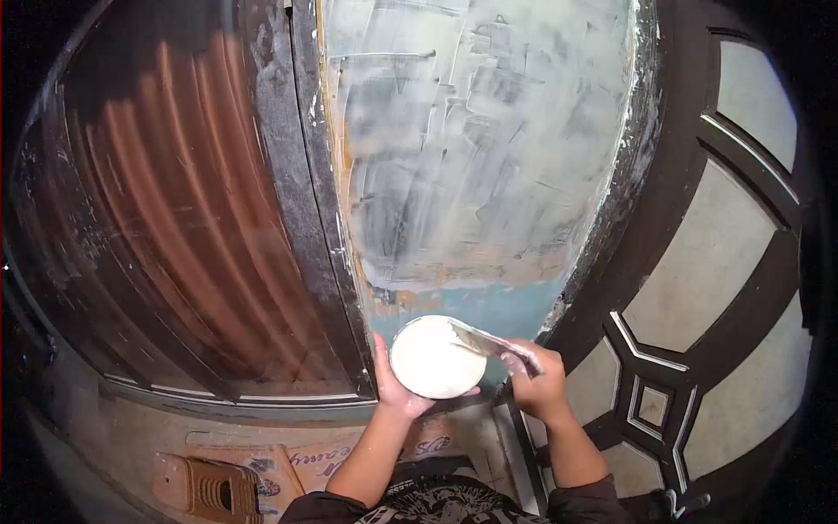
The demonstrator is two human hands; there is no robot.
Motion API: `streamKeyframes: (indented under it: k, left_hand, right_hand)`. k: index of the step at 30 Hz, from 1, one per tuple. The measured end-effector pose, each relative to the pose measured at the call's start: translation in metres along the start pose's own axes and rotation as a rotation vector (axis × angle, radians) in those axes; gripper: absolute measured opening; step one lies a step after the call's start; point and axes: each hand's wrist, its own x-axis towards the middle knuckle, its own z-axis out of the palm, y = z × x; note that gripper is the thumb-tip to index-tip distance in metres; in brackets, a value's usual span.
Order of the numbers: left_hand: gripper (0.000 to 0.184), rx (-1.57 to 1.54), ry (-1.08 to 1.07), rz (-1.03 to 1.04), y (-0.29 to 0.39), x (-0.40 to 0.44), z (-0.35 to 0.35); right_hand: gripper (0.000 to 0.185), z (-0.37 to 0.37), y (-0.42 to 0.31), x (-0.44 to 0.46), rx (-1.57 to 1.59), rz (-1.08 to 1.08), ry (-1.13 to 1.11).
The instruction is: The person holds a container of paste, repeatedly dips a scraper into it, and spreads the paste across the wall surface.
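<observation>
My left hand (398,395) supports a round bowl (393,368) from below and from its left side, the thumb standing up along the edge. White paste (429,360) fills the bowl. In my right hand (543,386) is a putty knife (491,341), its handle gripped in closed fingers. The blade reaches left over the bowl's upper right edge, and its tip touches the paste. Beyond both hands rises a wall panel (471,157) smeared with whitish-grey streaks. Its lowest strip is blue-green, with the bowl just in front of it.
A dark window frame (292,166) with a brown curtain (188,192) behind glass stands on the left. To the right is a dark door (690,375) with pale panels. A brown plastic stool (209,489) and a flattened printed cardboard sheet (323,458) are on the floor.
</observation>
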Motion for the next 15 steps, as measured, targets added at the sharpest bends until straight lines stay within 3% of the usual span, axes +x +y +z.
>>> streamKeyframes:
  k: [1, 3, 5, 7, 9, 11, 13, 15]
  left_hand:
    - [0.11, 0.001, -0.001, -0.003, -0.001, 0.0, 0.0]
    - [0.11, -0.048, -0.058, -0.024, -0.004, 0.002, 0.0]
    - [0.11, -0.075, -0.091, -0.046, -0.006, 0.006, -0.003]
    - [0.11, -0.136, -0.11, -0.062, -0.01, 0.008, -0.006]
    - [0.109, -0.211, -0.151, -0.087, -0.015, 0.01, -0.012]
    - [0.106, -0.062, -0.02, -0.061, -0.019, 0.012, -0.011]
    - [0.105, -0.045, -0.009, -0.062, -0.023, 0.011, -0.014]
    - [0.103, -0.079, 0.012, -0.051, -0.026, 0.014, -0.019]
  right_hand:
    - [0.026, 0.0, 0.004, 0.001, -0.001, 0.001, 0.003]
    - [0.023, 0.0, 0.018, 0.003, 0.362, 0.21, 0.065]
    - [0.025, -0.002, 0.019, 0.009, 0.414, 0.252, 0.056]
    - [0.029, 0.003, 0.025, 0.013, 0.966, 0.39, 0.139]
    - [0.035, 0.006, 0.051, 0.01, 1.171, 0.463, 0.116]
    - [0.036, 0.008, 0.059, 0.01, 1.371, 0.583, 0.067]
    - [0.038, 0.007, 0.06, 0.009, 1.483, 0.665, 0.018]
    - [0.043, 0.012, 0.073, 0.002, 1.427, 0.616, -0.052]
